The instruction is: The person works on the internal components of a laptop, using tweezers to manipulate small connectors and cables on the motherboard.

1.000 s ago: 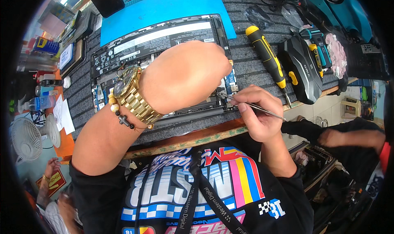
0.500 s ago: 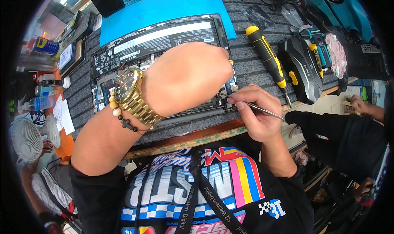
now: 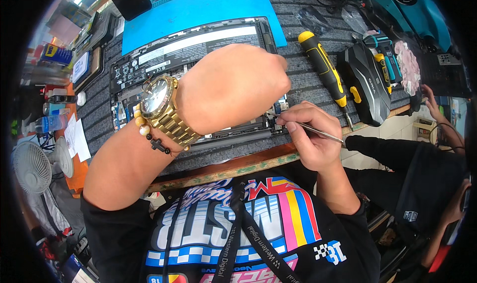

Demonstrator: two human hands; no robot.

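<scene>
An opened laptop (image 3: 198,47) lies bottom-up on a grey ribbed mat, its battery and circuit board exposed. My left hand (image 3: 231,87), with a gold watch and a bead bracelet at the wrist, rests fingers-down on the laptop's near right part; the fingertips are hidden. My right hand (image 3: 310,134) grips thin metal tweezers (image 3: 318,130) like a pen. The tweezers' tip touches the board at the laptop's near right corner, just beside my left hand.
A yellow-and-black screwdriver (image 3: 325,72) lies right of the laptop, next to a black mouse (image 3: 362,82). A blue mat (image 3: 198,7) sits behind the laptop. A small white fan (image 3: 32,166) stands at the left. Another person in black (image 3: 422,169) sits at the right.
My hands have barely moved over the laptop's corner. The person at the right has shifted, an arm now reaching up toward the table's right edge.
</scene>
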